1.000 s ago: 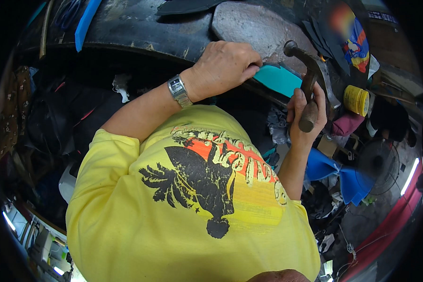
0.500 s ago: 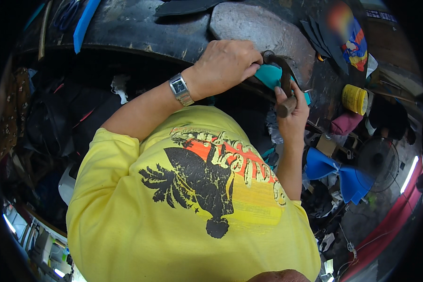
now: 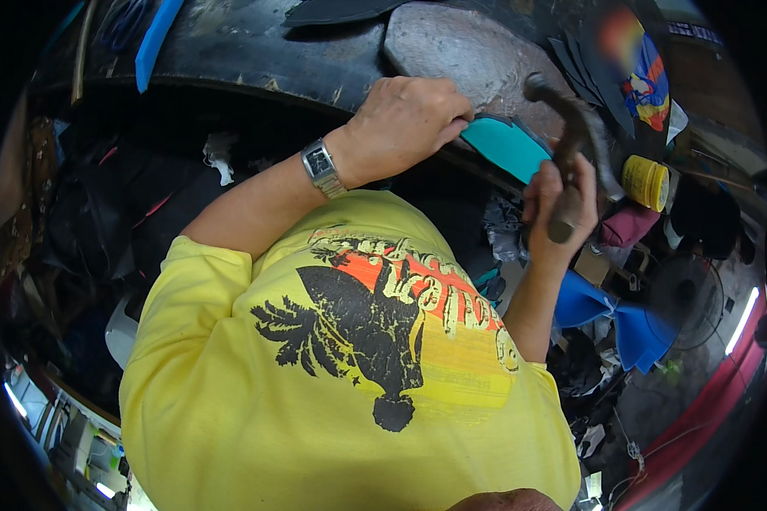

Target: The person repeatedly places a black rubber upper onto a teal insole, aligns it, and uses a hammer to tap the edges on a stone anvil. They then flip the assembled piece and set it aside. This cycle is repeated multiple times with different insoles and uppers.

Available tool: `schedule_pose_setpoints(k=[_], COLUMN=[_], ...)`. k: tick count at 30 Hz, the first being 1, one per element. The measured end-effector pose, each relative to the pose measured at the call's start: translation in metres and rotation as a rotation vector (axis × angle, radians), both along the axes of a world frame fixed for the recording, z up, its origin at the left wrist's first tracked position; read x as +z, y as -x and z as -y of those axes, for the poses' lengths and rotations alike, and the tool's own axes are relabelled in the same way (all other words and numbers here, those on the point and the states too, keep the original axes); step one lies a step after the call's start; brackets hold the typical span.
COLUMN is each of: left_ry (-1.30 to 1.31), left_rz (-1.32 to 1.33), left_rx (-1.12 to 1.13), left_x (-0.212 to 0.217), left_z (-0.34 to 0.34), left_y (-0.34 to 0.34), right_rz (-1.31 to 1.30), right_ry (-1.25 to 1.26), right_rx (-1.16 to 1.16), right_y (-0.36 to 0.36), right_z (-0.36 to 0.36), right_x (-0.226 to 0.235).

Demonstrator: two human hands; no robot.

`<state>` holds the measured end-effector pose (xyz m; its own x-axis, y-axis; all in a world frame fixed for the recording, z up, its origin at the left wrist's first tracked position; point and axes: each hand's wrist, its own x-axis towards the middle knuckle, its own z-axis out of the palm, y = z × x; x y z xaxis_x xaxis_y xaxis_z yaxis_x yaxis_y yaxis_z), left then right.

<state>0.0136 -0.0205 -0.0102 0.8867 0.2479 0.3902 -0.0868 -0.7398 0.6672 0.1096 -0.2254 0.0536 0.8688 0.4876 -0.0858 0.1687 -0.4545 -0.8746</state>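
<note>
My left hand (image 3: 411, 119), with a watch on its wrist, pinches the left end of a teal, sole-shaped piece (image 3: 507, 149) with a dark edge along its far side. The piece lies at the near edge of a flat stone slab (image 3: 464, 51) on the bench. In my right hand (image 3: 575, 200) is a hammer (image 3: 590, 140), its fingers wrapped round the wooden handle. The hammer's head is up and to the right of the teal piece, apart from it. My right hand covers or overlaps the teal piece's right end.
Dark flat pieces (image 3: 584, 72) lie right of the slab, beside a colourful bag (image 3: 648, 89). A yellow tub (image 3: 645, 181) stands at the right. A blue strip (image 3: 158, 43) lies at the bench's far left. A fan (image 3: 686, 298) stands lower right.
My right hand has moved right with the hammer, lifting it off the teal piece, which now shows more of its surface. My left hand has stayed nearly in place.
</note>
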Motion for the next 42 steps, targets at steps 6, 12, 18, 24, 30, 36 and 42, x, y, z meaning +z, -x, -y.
schedule_pose_setpoints(k=[6,12,18,24,30,36,42], left_ry=[-0.031,-0.036,0.029,0.007,-0.028,-0.057,-0.046], left_rz=[0.032,0.064,0.035,0.054,0.046,0.094,0.075], left_rx=[-0.006,0.003,0.024,0.035,0.038,0.043,0.057], left_x=[-0.004,-0.003,-0.002,-0.004,-0.004,-0.004,-0.003], left_z=[0.001,0.002,0.002,0.001,0.003,0.003,0.004], left_y=[-0.003,-0.012,-0.005,-0.003,-0.006,-0.008,-0.008], right_rz=[0.081,0.295,0.255,0.042,0.099,0.114,0.269], right_ry=[0.08,-0.018,0.113,0.078,-0.141,0.087,0.019], right_rx=[0.149,0.026,0.154,0.07,-0.176,0.107,0.038], right_y=[-0.005,-0.001,-0.004,-0.01,0.003,-0.004,0.006], right_z=[-0.005,-0.006,-0.001,0.0,-0.006,-0.001,0.0], right_x=[0.0,-0.003,-0.028,-0.002,0.001,-0.009,-0.002])
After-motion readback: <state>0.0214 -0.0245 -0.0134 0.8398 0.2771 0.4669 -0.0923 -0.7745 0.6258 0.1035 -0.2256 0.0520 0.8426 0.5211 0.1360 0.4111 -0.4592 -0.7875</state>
